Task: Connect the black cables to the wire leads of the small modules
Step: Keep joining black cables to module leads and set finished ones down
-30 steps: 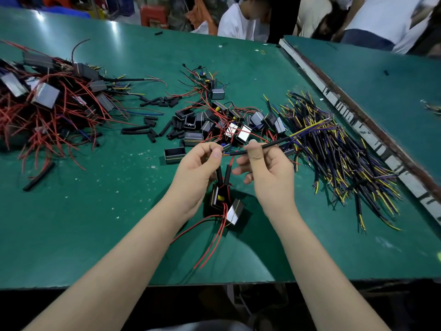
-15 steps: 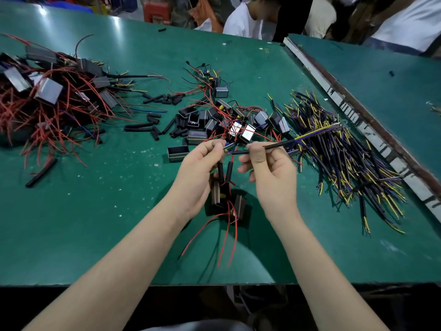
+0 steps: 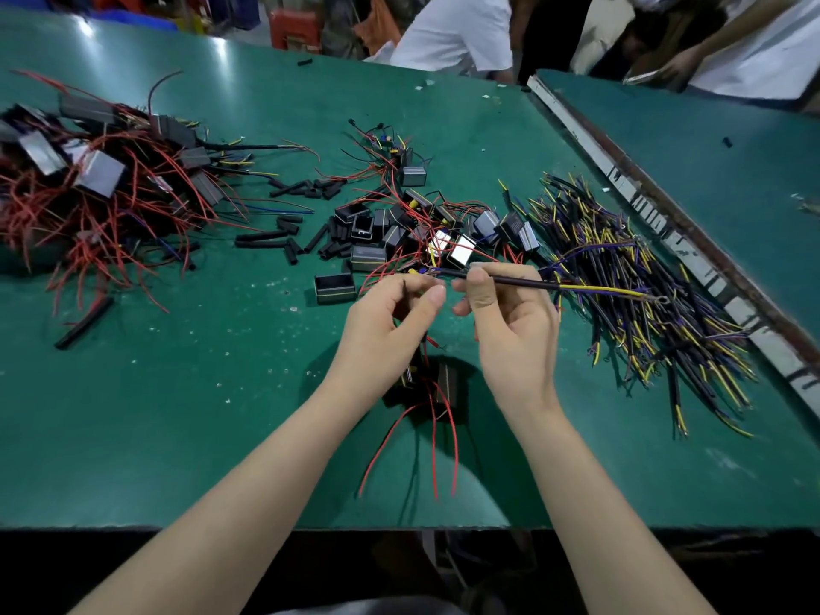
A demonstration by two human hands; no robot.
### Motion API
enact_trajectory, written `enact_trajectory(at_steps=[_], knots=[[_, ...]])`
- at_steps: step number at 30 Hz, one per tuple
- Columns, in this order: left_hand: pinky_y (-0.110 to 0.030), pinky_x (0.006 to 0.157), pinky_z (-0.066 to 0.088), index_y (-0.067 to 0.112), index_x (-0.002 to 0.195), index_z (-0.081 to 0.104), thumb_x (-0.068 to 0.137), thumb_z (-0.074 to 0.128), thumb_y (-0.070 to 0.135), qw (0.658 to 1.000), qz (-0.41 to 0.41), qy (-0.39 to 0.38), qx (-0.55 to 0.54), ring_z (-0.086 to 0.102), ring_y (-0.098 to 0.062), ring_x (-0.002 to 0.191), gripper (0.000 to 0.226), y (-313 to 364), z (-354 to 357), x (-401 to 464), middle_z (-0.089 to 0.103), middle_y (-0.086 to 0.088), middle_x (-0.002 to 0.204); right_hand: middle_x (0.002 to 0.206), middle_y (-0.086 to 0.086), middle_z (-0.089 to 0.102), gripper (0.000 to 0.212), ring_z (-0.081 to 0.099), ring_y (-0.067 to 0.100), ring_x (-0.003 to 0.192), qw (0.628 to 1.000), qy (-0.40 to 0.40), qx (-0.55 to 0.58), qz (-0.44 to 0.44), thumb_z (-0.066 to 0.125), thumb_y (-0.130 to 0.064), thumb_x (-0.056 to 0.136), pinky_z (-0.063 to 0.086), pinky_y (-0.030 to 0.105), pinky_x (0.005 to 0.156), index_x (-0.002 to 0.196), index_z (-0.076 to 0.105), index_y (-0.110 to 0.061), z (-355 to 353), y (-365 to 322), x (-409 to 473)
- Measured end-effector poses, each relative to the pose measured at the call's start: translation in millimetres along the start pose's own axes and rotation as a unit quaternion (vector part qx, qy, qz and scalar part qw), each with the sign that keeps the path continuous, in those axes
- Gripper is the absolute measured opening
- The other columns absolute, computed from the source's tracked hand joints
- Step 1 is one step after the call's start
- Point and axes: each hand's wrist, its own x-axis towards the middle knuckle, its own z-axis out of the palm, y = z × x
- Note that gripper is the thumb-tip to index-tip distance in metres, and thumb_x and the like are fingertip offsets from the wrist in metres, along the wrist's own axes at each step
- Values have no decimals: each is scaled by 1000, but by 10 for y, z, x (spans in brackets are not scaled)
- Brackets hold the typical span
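My right hand (image 3: 510, 330) pinches a black cable (image 3: 514, 281) that runs to the right and ends in yellow and purple leads. My left hand (image 3: 390, 330) pinches the thin wire leads of small black modules (image 3: 443, 383) that hang below my hands, their red wires (image 3: 437, 446) trailing toward the table's front edge. The cable's left end meets the leads just above my left fingertips. The joint itself is too small to make out.
Loose black cables with yellow and purple leads (image 3: 643, 304) are heaped at the right. More small modules (image 3: 412, 233) and black sleeve pieces (image 3: 288, 241) lie in the middle. A tangle of modules with red wires (image 3: 97, 193) fills the left. People stand beyond the green table (image 3: 177, 415).
Both hands have kept their pinch and stayed close together. The hanging modules have turned and settled lower, and their red wires now hang straighter.
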Motion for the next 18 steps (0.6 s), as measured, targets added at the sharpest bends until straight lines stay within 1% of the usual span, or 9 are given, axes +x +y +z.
enact_trajectory(at_steps=[2,4,6,8,12,13,15,17,18], knots=[[-19,73,43,36,88,61,92,59,29,999,24,5,48,52,-2,74,8,-19,3,-2,61,11,83,82,-6,68,4,64,13,67,1000,-5,-17,-26,59,-29,92,50,26,64,91,60,-32,3,20,-9],[-18,72,41,33,87,63,92,57,33,996,38,28,71,51,-3,75,7,-18,-10,6,59,9,81,84,-16,65,8,64,12,72,997,-14,-51,-61,59,-28,92,51,29,68,92,57,-36,14,29,-24],[-18,73,42,33,83,64,91,57,36,995,38,55,73,53,-4,78,11,-10,-31,19,60,6,82,85,-24,61,16,61,2,77,992,-23,-80,-99,59,-22,92,47,19,70,93,56,-38,26,36,-38],[-18,73,43,36,79,62,91,59,36,995,27,73,69,54,-4,78,12,-2,-48,24,60,6,83,86,-24,60,16,58,-5,77,988,-34,-89,-121,60,-16,91,41,10,70,96,57,-32,29,47,-55],[-23,74,44,28,79,64,90,60,35,996,1,83,42,54,-6,77,14,3,-54,34,62,0,86,88,-21,57,16,55,-11,77,984,-47,-95,-143,61,-6,89,38,4,69,98,59,-19,8,52,-56],[-25,75,44,25,79,65,91,60,34,996,-5,87,36,54,-6,77,15,6,-52,38,63,0,86,87,-21,57,16,55,-11,77,984,-51,-97,-143,61,-5,89,38,4,69,97,60,-19,9,48,-58],[-27,78,44,21,80,66,93,57,30,996,-23,89,15,54,-6,78,18,15,-48,50,63,2,84,84,-21,58,16,58,-5,74,987,-53,-87,-124,61,-11,91,42,10,66,94,58,-27,22,32,-65],[-25,81,44,23,81,66,94,55,26,996,-33,83,-5,56,-5,81,18,23,-39,54,64,6,86,83,-16,63,13,63,6,69,994,-46,-62,-76,58,-21,92,47,19,63,92,55,-33,43,15,-73],[-23,82,44,26,82,65,95,53,26,996,-36,78,-11,56,-3,83,18,27,-34,51,64,7,87,82,-12,65,10,65,9,66,997,-38,-47,-49,56,-24,93,48,22,61,91,54,-34,48,10,-73]])
